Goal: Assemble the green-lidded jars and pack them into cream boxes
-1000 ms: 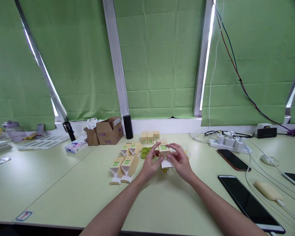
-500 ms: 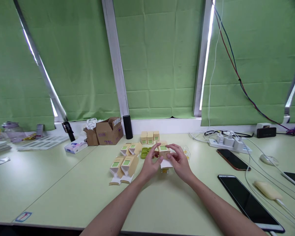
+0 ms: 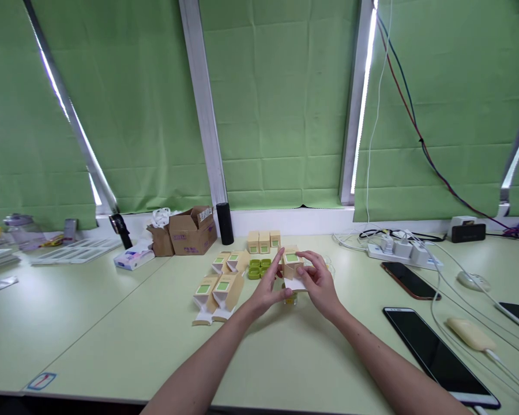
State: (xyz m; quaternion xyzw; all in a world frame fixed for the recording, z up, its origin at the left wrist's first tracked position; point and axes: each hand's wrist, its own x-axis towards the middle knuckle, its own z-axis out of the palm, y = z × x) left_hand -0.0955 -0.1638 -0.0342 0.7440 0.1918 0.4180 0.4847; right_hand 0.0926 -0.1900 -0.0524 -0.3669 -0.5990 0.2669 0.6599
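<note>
— What did my hands have?
— I saw my left hand [image 3: 266, 291] and right hand [image 3: 318, 283], each grip pinching the small carton [image 3: 292, 264], held just above the table [image 3: 112, 323].
— And beyond?
— Flat cartons [image 3: 218, 294] lay left; farther back, green trays [image 3: 259, 268], then three upright boxes [image 3: 264, 241].

On the worktop [image 3: 112, 334], both hands meet at a small carton [image 3: 292, 264]; flat cartons [image 3: 218, 291] lie at nine o'clock, three standing cartons [image 3: 263, 242] at twelve, phones [image 3: 436, 351] at four.
</note>
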